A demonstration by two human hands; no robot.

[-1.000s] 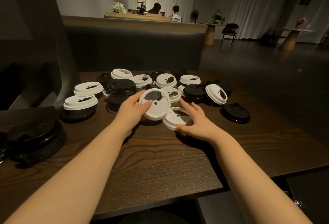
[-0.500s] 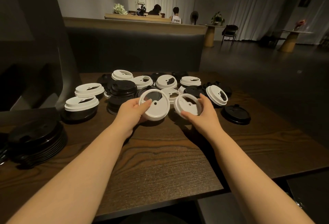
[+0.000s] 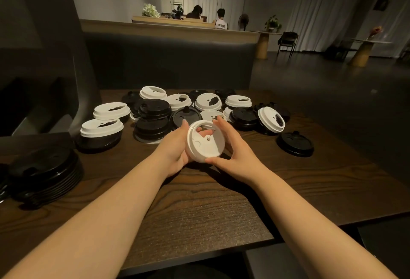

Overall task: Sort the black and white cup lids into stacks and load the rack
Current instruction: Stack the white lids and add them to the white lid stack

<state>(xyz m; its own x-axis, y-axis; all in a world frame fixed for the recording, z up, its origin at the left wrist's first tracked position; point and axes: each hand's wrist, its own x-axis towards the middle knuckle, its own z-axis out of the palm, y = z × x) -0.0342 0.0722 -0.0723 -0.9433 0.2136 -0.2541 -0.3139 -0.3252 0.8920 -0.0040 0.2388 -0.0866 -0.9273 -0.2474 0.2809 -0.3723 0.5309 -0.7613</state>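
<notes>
Several black lids (image 3: pixel 42 170) form a stack at the worktop's (image 3: pixel 199 207) left edge. Toward the centre, the left hand (image 3: pixel 175 145) and right hand (image 3: pixel 230 145) both grip the rim of nested white lids (image 3: pixel 205 141), held tilted above the worktop. Loose lids (image 3: pixel 208 101) lie mixed along the far edge. The lids appear light, thin and flexible; grasp by the rim to avoid crushing.

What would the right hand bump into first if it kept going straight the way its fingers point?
Probably the white lid lying flat just beyond the fingertips of the right hand, which holds the white lids together with the left hand. Depth is hard to judge.
</notes>
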